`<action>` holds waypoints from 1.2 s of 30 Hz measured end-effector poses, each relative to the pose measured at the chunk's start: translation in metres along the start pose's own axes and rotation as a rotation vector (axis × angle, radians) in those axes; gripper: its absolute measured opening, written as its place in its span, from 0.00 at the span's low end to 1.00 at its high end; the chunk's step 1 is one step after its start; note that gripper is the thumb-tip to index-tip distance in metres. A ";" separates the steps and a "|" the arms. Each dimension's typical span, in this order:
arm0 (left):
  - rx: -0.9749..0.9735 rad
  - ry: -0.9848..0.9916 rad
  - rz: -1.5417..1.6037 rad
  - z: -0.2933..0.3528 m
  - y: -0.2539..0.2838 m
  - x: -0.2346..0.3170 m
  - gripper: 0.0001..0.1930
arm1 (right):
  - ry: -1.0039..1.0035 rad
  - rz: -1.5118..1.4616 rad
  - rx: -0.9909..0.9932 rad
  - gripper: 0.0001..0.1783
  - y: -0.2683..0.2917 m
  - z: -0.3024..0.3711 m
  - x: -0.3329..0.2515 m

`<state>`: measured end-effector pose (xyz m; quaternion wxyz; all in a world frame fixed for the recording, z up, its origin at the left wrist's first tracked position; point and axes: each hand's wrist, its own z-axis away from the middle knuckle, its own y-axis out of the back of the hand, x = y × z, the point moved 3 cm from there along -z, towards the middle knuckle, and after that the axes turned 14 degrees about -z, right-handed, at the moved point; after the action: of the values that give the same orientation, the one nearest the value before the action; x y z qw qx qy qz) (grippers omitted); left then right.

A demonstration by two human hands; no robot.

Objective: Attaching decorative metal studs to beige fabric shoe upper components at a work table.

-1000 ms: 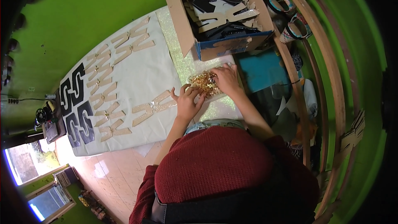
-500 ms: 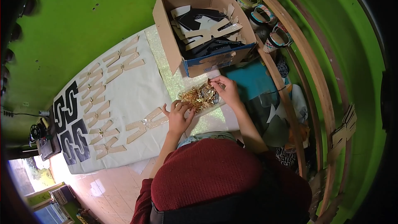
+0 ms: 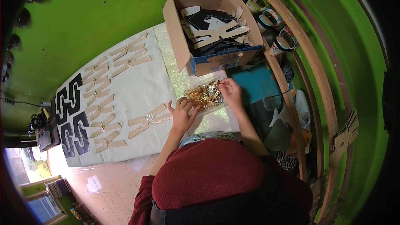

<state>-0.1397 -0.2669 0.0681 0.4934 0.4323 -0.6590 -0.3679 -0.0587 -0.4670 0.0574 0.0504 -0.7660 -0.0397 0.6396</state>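
A heap of small gold-coloured metal ornaments [image 3: 199, 96] lies in a clear shallow plastic container or bag, with silvery pieces on its right side. My left hand [image 3: 183, 113] rests at the heap's left edge, fingers spread and fingertips on the gold pieces. At its upper right edge, my right hand [image 3: 231, 93] has thumb and fingers pinched together; what is between them is too small to make out. Just left of my left hand, a beige X-shaped strap piece [image 3: 150, 120] lies flat with a shiny ornament at its middle.
Several similar beige strap pieces [image 3: 101, 110] and black cut shapes [image 3: 75, 135] lie along the white-covered table's left side. Behind the heap stands an open cardboard box [image 3: 177, 37] of cut pieces. A wooden rack [image 3: 329, 96] with sandals [image 3: 281, 43] rises at the right.
The whole view has shifted slightly, moving the table and box to the right in it. My right fingertips are still at the heap's edge and my left hand remains on the ornaments.
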 end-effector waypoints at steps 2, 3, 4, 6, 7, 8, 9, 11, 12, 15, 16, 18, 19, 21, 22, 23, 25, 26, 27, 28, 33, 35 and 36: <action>-0.035 0.039 0.088 -0.001 0.003 0.001 0.08 | -0.111 -0.230 -0.022 0.08 0.007 -0.002 0.005; -0.031 0.049 0.083 -0.001 0.003 -0.001 0.08 | -0.173 -0.286 -0.057 0.10 0.005 -0.002 0.001; -0.004 0.056 0.071 0.000 0.004 -0.003 0.08 | -0.176 -0.290 -0.068 0.10 0.002 -0.001 -0.004; 0.023 0.067 0.056 -0.001 0.009 -0.003 0.08 | -0.258 -0.233 -0.074 0.12 -0.003 0.004 -0.012; 0.016 0.094 0.077 -0.003 0.013 -0.002 0.08 | -0.261 -0.235 -0.079 0.12 -0.005 0.008 -0.014; 0.009 0.122 0.097 -0.003 0.017 -0.001 0.07 | -0.282 -0.224 -0.119 0.13 -0.009 0.012 -0.014; 0.017 0.131 0.108 -0.003 0.020 0.000 0.08 | -0.301 -0.213 -0.161 0.15 -0.014 0.016 -0.016; -0.014 0.163 0.150 0.002 0.026 0.000 0.08 | -0.345 -0.214 -0.223 0.16 -0.023 0.027 -0.018; -0.050 0.189 0.194 0.006 0.028 0.000 0.08 | -0.388 -0.213 -0.277 0.17 -0.031 0.033 -0.020; -0.025 0.236 0.321 0.014 0.033 -0.004 0.11 | -0.401 -0.207 -0.331 0.16 -0.051 0.042 -0.033; -0.051 0.260 0.400 0.015 0.034 -0.007 0.13 | -0.416 -0.246 -0.350 0.16 -0.058 0.044 -0.035; -0.095 0.334 0.613 0.018 0.034 -0.016 0.14 | -0.388 -0.186 -0.360 0.15 -0.073 0.050 -0.042; -0.077 0.317 0.721 0.021 0.034 -0.021 0.15 | -0.281 -0.122 -0.406 0.15 -0.081 0.051 -0.045; -0.100 0.324 0.903 0.026 0.039 -0.028 0.14 | -0.104 -0.048 -0.452 0.14 -0.098 0.057 -0.059; -0.100 0.330 0.905 0.030 0.039 -0.033 0.14 | -0.110 -0.047 -0.456 0.14 -0.104 0.060 -0.061; -0.103 0.389 1.048 0.035 0.038 -0.038 0.13 | -0.033 0.002 -0.465 0.14 -0.110 0.062 -0.063; -0.097 0.476 1.285 0.043 0.045 -0.047 0.12 | 0.040 0.089 -0.493 0.15 -0.124 0.067 -0.071; -0.093 0.485 1.285 0.048 0.047 -0.054 0.12 | 0.034 0.087 -0.500 0.15 -0.131 0.071 -0.067; -0.058 0.469 1.227 0.051 0.050 -0.060 0.12 | -0.009 -0.012 -0.499 0.16 -0.137 0.074 -0.062; -0.023 0.454 1.169 0.054 0.054 -0.066 0.11 | -0.053 -0.110 -0.496 0.16 -0.144 0.077 -0.057; 0.187 0.365 0.714 0.071 0.085 -0.093 0.08 | -0.218 -0.325 -0.441 0.15 -0.175 0.092 -0.043; 0.216 0.349 0.606 0.077 0.097 -0.104 0.08 | -0.225 -0.338 -0.427 0.13 -0.186 0.096 -0.036; 0.215 0.285 0.515 0.079 0.103 -0.107 0.08 | -0.234 -0.338 -0.430 0.13 -0.191 0.098 -0.034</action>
<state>-0.2222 -0.1255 0.1070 0.6093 0.3481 -0.7062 -0.0944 -0.1609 -0.2790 0.0978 -0.0120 -0.6628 -0.3068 0.6830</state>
